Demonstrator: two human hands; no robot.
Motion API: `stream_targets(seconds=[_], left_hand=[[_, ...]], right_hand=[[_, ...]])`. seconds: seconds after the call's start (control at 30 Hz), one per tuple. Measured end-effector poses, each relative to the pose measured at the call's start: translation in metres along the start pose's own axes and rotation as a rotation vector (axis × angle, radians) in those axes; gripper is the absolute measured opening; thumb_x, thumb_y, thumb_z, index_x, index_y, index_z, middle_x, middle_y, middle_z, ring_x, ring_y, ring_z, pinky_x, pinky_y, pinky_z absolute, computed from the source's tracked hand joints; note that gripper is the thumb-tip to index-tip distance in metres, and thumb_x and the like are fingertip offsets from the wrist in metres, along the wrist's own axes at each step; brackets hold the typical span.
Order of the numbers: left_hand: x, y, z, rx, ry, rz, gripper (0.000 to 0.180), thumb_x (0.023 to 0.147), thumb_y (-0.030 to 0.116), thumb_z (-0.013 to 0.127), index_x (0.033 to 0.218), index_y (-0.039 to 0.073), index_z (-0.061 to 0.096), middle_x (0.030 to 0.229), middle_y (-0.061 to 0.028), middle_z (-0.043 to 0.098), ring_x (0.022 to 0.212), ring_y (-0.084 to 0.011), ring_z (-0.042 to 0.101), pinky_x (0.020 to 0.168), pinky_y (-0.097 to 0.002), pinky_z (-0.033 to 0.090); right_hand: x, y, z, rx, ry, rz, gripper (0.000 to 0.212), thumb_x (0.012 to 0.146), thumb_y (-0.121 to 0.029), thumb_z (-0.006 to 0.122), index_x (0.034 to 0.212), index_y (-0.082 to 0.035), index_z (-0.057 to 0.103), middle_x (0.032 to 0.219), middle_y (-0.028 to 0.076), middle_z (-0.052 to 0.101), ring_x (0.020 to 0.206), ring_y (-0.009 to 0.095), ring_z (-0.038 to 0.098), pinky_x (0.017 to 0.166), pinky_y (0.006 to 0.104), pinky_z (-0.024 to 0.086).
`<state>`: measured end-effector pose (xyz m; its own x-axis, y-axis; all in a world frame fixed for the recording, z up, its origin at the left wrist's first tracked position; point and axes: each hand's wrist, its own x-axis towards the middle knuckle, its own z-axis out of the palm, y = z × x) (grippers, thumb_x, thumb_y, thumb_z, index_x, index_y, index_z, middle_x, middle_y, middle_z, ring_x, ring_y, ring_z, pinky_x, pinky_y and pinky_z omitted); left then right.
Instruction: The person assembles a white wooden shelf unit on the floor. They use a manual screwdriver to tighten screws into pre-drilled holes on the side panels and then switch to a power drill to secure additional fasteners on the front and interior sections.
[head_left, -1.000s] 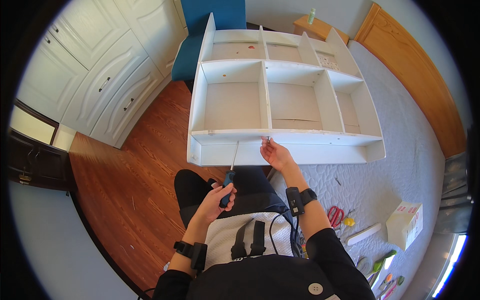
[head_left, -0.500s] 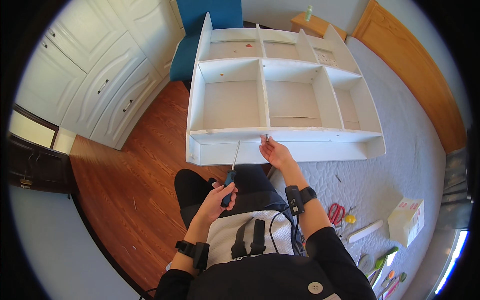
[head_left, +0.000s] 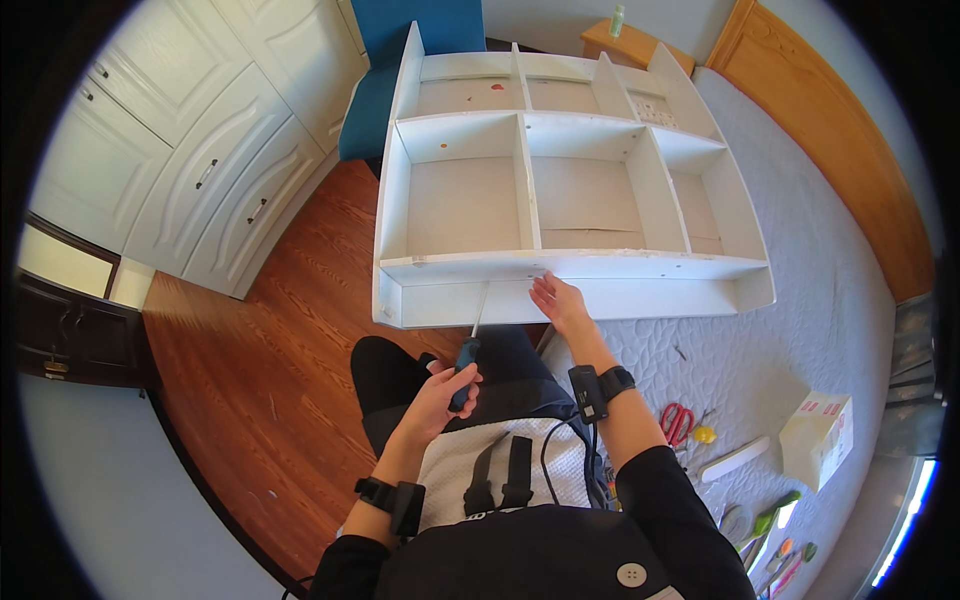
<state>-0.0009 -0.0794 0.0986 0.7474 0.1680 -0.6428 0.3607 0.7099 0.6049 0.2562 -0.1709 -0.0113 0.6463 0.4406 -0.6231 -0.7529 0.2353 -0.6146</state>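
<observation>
My left hand [head_left: 447, 398] is closed round the dark blue handle of a screwdriver [head_left: 467, 352]. Its metal shaft points up toward the near board of a white shelf unit [head_left: 460, 268]. At that same board, my right hand [head_left: 560, 302] has its fingers stretched out, the tips touching or nearly touching the board's face. A small dark spot [head_left: 534, 277] shows beside those fingertips; whether it is a hole or a metal fitting is too small to tell. The unit lies with its open compartments facing up, its near edge over my lap.
A quilted mattress [head_left: 640, 360] lies right, bearing red-handled scissors [head_left: 677, 424], a yellow object [head_left: 705, 435], a white strip [head_left: 735, 458], a white box [head_left: 815, 440] and several tools. A blue chair [head_left: 375, 115] stands behind the unit, white cabinets [head_left: 215, 150] at left, above wood flooring [head_left: 270, 390].
My right hand has shifted slightly right, and its fingers have loosened from the small metal fitting they pinched. The screwdriver, in my left hand, has moved a little to the right.
</observation>
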Motion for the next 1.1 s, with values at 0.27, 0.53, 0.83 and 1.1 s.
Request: stream_targets(seconds=[0.27,0.53,0.83,1.1], left_hand=[[0.007,-0.007,0.001,0.109,0.034,-0.025,0.028,0.094,0.03,0.059,0.094,0.003,0.055,0.072,-0.0001,0.052,0.058,-0.0094,0.051,0.049,-0.0227,0.039],[0.053,-0.017,0.018,0.304,0.004,-0.017,0.031,0.093,0.034,0.061,0.089,0.003,0.055,0.067,-0.001,0.054,0.052,-0.0092,0.051,0.044,-0.0225,0.037],[0.085,-0.025,0.018,0.341,0.044,-0.057,0.034,0.092,0.038,0.06,0.092,0.005,0.056,0.069,-0.0009,0.055,0.055,-0.0094,0.053,0.048,-0.0236,0.041],[0.091,-0.034,0.014,0.264,0.03,-0.04,0.034,0.093,0.038,0.06,0.093,0.005,0.056,0.07,-0.0015,0.055,0.054,-0.0102,0.053,0.046,-0.0236,0.041]], right_hand=[[0.016,0.016,-0.035,-1.166,0.286,-0.556,0.028,0.081,-0.013,0.068,0.104,-0.002,0.058,0.093,0.011,0.061,0.074,0.021,0.064,0.064,0.0332,0.055],[0.0,0.003,-0.037,-1.464,0.274,-0.618,0.019,0.078,-0.027,0.069,0.086,-0.01,0.066,0.09,0.011,0.064,0.081,0.03,0.063,0.072,0.0424,0.05],[-0.128,-0.051,-0.19,-1.698,0.448,-0.314,0.026,0.079,-0.033,0.068,0.085,-0.008,0.069,0.082,0.012,0.069,0.08,0.03,0.066,0.072,0.0425,0.05],[-0.105,-0.042,-0.156,-1.023,0.131,-0.28,0.026,0.089,-0.024,0.062,0.098,0.0,0.067,0.079,0.009,0.07,0.068,0.015,0.066,0.058,0.0275,0.051]])
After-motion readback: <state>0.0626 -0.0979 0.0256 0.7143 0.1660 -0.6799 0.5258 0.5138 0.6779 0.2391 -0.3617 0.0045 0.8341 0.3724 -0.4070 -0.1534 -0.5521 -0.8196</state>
